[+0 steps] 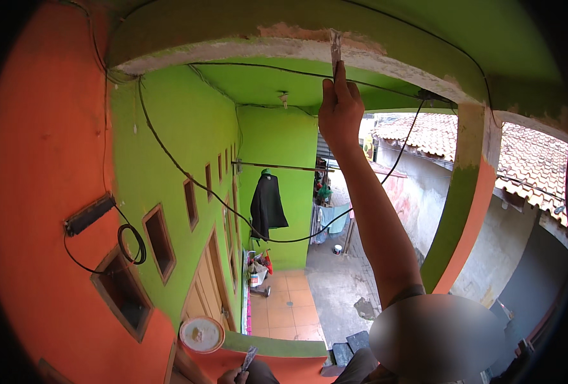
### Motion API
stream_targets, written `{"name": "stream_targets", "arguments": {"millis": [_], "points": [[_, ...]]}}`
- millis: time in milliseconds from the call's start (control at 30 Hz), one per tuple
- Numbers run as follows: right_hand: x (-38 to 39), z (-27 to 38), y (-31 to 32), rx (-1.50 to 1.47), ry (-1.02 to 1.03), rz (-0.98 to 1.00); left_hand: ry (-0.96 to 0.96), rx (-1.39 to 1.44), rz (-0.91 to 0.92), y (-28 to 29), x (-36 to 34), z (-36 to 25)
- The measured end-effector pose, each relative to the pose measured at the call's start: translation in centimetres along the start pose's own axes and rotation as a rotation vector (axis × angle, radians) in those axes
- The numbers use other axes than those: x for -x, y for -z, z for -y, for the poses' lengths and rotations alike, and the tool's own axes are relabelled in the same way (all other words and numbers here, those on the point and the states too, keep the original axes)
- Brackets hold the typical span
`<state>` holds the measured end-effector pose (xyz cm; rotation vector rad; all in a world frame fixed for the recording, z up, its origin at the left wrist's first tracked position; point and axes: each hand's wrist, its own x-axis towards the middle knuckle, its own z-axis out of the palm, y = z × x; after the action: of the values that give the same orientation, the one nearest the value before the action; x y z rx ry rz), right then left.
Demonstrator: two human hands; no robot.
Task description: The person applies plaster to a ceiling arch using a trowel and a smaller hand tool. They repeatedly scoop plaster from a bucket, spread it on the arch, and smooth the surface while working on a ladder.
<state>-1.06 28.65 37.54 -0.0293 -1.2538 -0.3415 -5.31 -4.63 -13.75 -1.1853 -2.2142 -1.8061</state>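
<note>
My right hand is raised on an outstretched arm and grips a putty knife smeared with whitish paste. Its blade reaches up to the edge of the green beam, beside a patch of bare, light filler. Down at the lower edge, my left hand is closed on a second putty knife, which points upward and also looks smeared. Just left of that hand, a round tub with whitish paste in it rests by a green ledge.
A black cable loops across the space below the beam. A dark jacket hangs from a pole further off. On the left, a black lamp-like bar sits on the orange wall. Tiled floor lies far below.
</note>
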Motion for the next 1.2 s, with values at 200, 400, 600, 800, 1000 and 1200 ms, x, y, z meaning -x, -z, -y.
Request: {"name": "stream_targets", "arguments": {"millis": [200,400,600,800,1000,1200], "points": [[1.3,0.2,-5.0,0.217,-0.050,0.010,0.035,0.010,-0.017,0.5,-0.2,-0.7],[1.3,-1.3,-7.4,0.263,0.039,-0.121,0.088,-0.019,-0.003,1.3,-0.3,-0.2],[1.1,-1.2,-8.3,0.249,0.003,-0.116,0.150,-0.051,0.048,1.6,-0.4,0.1],[1.4,-0.8,-7.7,0.270,-0.020,-0.045,0.106,-0.053,0.039,1.4,-0.7,-1.0],[1.7,0.8,-6.1,0.259,-0.081,0.087,0.082,-0.049,0.033,1.7,-0.2,-1.4],[3.9,2.2,-3.4,0.187,-0.143,0.327,0.077,-0.035,0.020,2.1,0.7,-1.6]]}}
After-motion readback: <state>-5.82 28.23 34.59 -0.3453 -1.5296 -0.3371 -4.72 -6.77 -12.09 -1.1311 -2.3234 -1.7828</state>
